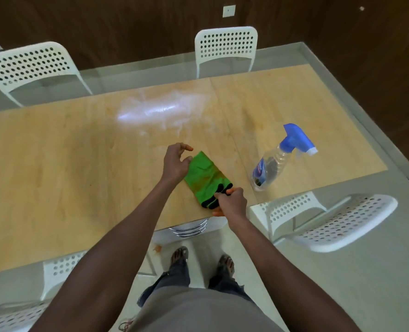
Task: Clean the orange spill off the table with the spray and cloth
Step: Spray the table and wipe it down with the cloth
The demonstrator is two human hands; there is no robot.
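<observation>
Right hand pinched the near, black-striped end of the folded green cloth at the table's near edge; left hand, loosely curled, touched its far end. Cloth: soft, light, limp; probably best gripped at corners.

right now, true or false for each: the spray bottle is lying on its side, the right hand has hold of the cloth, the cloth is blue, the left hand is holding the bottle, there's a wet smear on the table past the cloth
1. The spray bottle lies on its side. False: it stands upright on the table.
2. The right hand grips the cloth. True, at its near, dark-edged end.
3. The cloth is blue. False: it is green with orange staining.
4. The left hand holds the bottle. False: it is at the cloth's far end, apart from the bottle.
5. A wet smear shows beyond the cloth. True.
</observation>
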